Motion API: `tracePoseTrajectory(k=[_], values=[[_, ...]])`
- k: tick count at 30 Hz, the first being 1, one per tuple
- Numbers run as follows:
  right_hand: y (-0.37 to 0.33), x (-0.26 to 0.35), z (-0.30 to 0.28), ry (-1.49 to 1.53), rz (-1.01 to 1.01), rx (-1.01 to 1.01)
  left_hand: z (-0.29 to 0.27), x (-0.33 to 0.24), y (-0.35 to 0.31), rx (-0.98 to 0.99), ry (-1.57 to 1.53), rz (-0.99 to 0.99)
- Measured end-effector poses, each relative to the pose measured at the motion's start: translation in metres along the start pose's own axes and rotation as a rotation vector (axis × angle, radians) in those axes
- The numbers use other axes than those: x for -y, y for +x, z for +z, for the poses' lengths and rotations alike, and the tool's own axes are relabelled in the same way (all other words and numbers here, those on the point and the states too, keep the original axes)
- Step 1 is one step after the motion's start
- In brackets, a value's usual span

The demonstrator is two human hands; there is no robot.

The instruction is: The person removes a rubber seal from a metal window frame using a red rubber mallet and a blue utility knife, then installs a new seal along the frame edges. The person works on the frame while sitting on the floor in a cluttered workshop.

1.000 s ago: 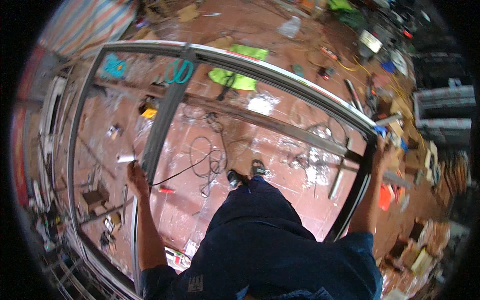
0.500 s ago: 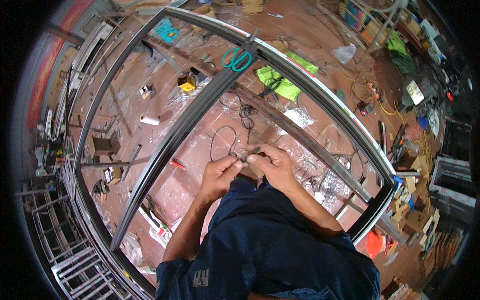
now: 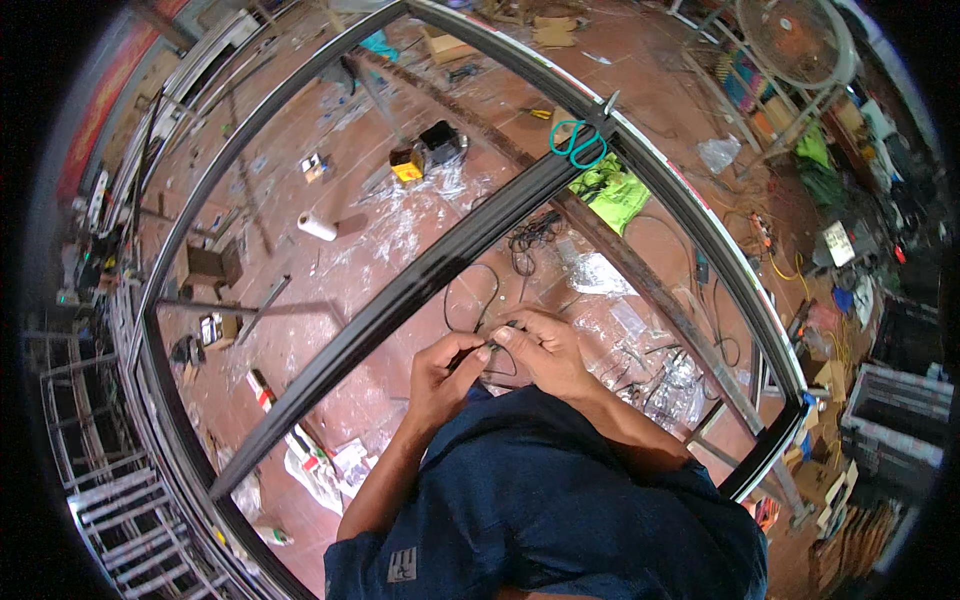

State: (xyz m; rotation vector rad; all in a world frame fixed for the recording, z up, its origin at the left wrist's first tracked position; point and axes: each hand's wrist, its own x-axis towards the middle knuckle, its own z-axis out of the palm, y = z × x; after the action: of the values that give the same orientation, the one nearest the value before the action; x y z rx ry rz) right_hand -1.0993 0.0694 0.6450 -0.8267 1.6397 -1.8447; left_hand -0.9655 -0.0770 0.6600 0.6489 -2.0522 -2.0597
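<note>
While two hands (image 3: pixel 440 374) (image 3: pixel 548 352) pinch one dark piece (image 3: pixel 458 358), one frame (image 3: pixel 420 284) bears one pair of scissors (image 3: pixel 582 141).

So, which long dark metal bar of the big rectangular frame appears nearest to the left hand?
The straight dark grey bar crossing the inside diagonally, seen just beyond the left hand; the other dark bars form the outer border.

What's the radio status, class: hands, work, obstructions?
Left hand, right hand: close together, pinching small dark piece. Details unclear. Teal-handled scissors on frame bar, clear of hands.
</note>
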Motion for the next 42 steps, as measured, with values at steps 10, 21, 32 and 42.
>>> tracePoseTrajectory(k=[10, 21, 32, 42], values=[[0.102, -0.015, -0.019, -0.540, -0.006, -0.651, -0.138, 0.020, -0.012, -0.055, -0.018, -0.258], [0.256, -0.039, -0.144, -1.212, 0.554, -0.514, -0.119, 0.015, 0.014, -0.190, -0.151, -0.222], [0.127, -0.079, -0.139, -0.124, 0.093, -0.653, -0.066, -0.012, 0.085, -0.182, -0.014, -0.305], [0.062, -0.048, -0.049, -0.091, 0.420, 0.030, -0.034, -0.062, 0.159, -0.049, 0.100, -0.119]])
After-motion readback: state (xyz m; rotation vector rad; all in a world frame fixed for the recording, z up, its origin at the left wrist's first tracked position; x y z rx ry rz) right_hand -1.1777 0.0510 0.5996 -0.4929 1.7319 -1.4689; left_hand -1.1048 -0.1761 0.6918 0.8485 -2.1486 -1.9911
